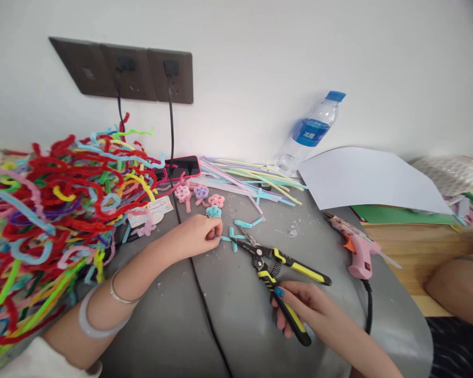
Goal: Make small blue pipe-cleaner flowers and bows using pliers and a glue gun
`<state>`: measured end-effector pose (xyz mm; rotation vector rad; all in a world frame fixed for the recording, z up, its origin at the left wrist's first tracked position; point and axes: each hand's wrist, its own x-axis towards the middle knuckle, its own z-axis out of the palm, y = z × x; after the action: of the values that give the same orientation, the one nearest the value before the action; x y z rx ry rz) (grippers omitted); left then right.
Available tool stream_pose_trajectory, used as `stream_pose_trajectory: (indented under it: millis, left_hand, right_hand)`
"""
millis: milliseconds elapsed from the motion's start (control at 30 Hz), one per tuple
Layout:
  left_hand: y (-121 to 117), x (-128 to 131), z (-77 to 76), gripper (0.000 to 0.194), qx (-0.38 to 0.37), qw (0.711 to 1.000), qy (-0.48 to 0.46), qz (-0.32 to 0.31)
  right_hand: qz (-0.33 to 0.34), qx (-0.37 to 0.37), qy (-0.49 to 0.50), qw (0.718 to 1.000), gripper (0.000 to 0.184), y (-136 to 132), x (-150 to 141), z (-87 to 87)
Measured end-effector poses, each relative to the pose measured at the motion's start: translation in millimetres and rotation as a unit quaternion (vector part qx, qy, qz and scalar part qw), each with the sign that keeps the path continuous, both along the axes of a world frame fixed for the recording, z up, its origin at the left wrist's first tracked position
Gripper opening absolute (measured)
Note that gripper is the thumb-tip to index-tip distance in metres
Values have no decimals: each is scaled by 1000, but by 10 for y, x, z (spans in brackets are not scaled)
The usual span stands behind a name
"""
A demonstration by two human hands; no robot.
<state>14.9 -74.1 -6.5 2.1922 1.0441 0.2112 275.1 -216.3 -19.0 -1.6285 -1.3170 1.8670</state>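
Observation:
My left hand [205,234] is closed in a pinch, and a light blue pipe cleaner [233,242] runs out from its fingertips into a small cross shape. Just above those fingers lies a blue pipe-cleaner flower [213,211]. In my right hand [299,307] is the lower handle of black and yellow wire-cutting pliers [263,253]. Their jaws are spread, with one tip by the cross and the other near short cut blue pieces [243,224]. The upper handle stands apart from my fingers. Pink and purple flowers [201,193] lie further back.
A tangled heap of coloured pipe cleaners [82,178] fills the left. Straight pastel stems [244,178], a phone [185,167] and a water bottle [313,128] are along the wall. A pink glue gun [358,249] lies right. A black cable [201,294] crosses the grey surface.

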Motion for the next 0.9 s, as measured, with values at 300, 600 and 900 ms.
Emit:
stream_pose_trajectory:
  millis: [300, 600, 900]
  left_hand:
    - [-6, -12, -1, 6, 2, 1000, 1, -1]
    - [2, 3, 10, 6, 6, 1000, 3, -2]
    - [1, -2, -2, 6, 8, 1000, -4, -3]
  right_hand:
    - [-1, 2, 1, 1000, 49, 3, -12, 6]
    - [2, 5, -3, 1000, 49, -7, 5, -18]
    - [3, 7, -6, 1000, 51, 0, -6, 5]
